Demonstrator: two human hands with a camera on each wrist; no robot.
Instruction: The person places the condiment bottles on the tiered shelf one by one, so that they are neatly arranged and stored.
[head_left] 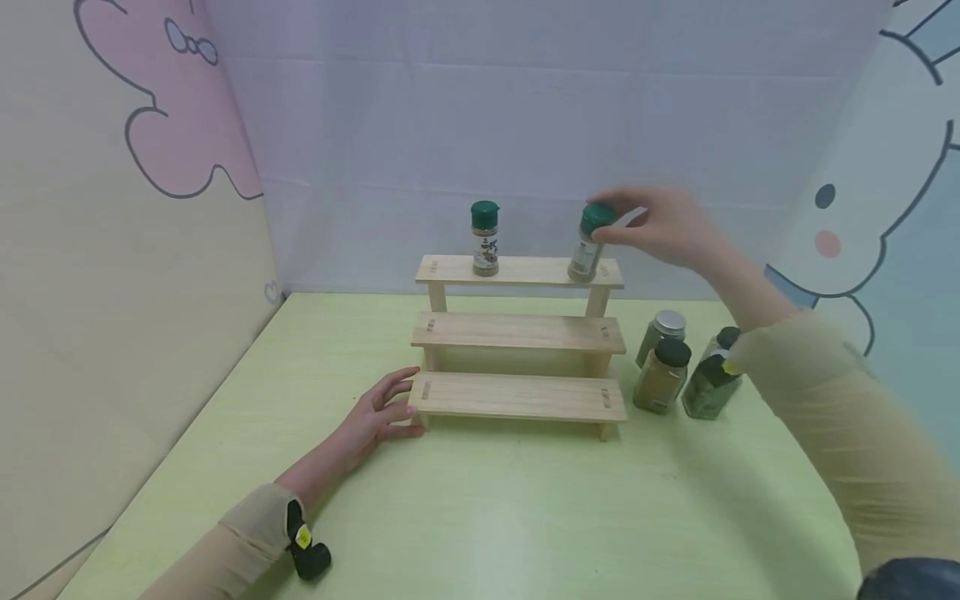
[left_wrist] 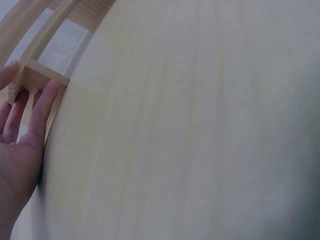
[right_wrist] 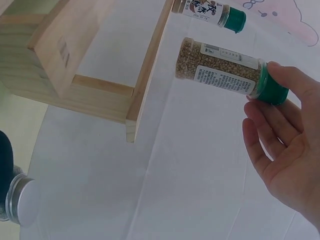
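Observation:
My right hand (head_left: pixel 660 225) pinches the green cap of a spice bottle (right_wrist: pixel 220 70) between thumb and fingers. Brown grains and printed labels show through its clear body. It leans slightly over the right end of the top step of a wooden three-step rack (head_left: pixel 517 332); in the right wrist view a small gap shows between base and board. Another green-capped spice bottle (head_left: pixel 485 242) stands upright on the same step, left of centre. At the rack's lower left end, my left hand (head_left: pixel 371 421) holds the bottom step, its fingers (left_wrist: pixel 42 107) against the leg and underside.
Right of the rack several jars stand close together on the table (head_left: pixel 480 508): a silver-lidded jar (head_left: pixel 666 327), a black-lidded brown one (head_left: pixel 660 379), and a green one (head_left: pixel 708 392) partly behind my right sleeve. A pale cloth wall (head_left: pixel 525 125) rises behind the rack.

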